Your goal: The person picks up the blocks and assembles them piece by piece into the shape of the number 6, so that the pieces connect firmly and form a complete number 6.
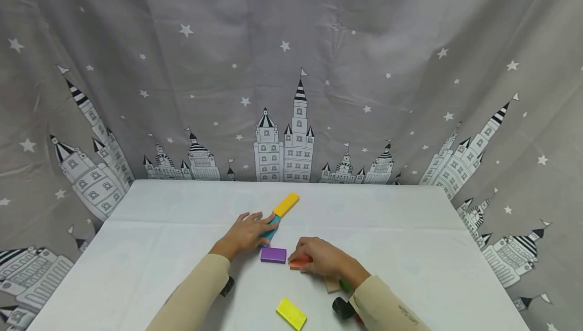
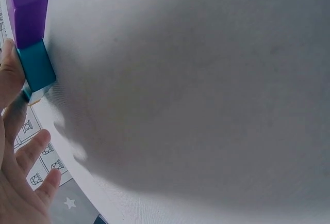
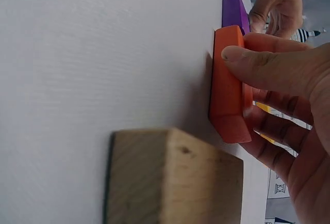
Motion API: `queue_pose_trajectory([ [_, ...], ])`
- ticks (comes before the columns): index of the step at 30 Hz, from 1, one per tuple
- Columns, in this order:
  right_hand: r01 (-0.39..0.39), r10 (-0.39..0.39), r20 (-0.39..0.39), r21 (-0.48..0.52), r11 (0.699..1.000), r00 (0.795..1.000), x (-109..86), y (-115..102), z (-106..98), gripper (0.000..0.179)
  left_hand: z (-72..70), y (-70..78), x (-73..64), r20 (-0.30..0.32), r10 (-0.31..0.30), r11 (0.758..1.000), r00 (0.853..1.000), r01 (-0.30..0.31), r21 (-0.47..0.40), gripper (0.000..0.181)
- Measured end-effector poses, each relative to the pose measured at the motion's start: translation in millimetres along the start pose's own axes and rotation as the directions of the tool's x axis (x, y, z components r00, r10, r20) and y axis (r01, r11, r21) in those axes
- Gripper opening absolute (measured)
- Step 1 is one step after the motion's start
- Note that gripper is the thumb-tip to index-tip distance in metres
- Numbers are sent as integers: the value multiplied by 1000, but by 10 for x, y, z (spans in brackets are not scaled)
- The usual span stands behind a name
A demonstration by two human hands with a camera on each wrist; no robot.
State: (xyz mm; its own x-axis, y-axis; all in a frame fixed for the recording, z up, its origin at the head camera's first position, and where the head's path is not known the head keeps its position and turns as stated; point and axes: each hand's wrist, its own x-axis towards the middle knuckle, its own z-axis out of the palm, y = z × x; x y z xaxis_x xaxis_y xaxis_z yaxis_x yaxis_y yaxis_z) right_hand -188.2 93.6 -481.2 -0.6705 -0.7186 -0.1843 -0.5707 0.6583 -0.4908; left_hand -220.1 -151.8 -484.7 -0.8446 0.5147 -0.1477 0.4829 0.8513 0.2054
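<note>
My left hand holds a teal-blue block between thumb and index finger; the other fingers are spread in the left wrist view. At its far end a yellow-orange block continues the line. A purple block lies at the near end, close to or touching the blue one. With thumb and fingers, my right hand grips an orange block just right of the purple block. A bare wooden block lies nearer me, below the right hand.
A bright yellow block lies near the front of the white table. Beside the right forearm are a green block, partly hidden, and something red under the sleeve. A grey curtain hangs behind the table.
</note>
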Motion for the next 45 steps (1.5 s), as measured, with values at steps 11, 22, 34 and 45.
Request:
queue_pose_trajectory([
  [11, 9, -10, -30, -17, 1000, 1000, 67, 29, -33, 30, 5, -3, -5, 4, -31, 999, 1000, 31, -21, 61],
  [22, 18, -18, -66, -8, 1000, 998, 91, 45, -13, 30, -7, 17, -16, -2, -28, 999, 1000, 28, -28, 60],
  [34, 26, -27, -116, -3, 1000, 993, 117, 65, 29, 29, 14, 9, -5, -2, -38, 999, 999, 38, -32, 61],
  [45, 20, -21, -138, -7, 1000, 990, 125, 29, 65, 28, 32, -8, -2, -6, -35, 999, 999, 34, -30, 61],
])
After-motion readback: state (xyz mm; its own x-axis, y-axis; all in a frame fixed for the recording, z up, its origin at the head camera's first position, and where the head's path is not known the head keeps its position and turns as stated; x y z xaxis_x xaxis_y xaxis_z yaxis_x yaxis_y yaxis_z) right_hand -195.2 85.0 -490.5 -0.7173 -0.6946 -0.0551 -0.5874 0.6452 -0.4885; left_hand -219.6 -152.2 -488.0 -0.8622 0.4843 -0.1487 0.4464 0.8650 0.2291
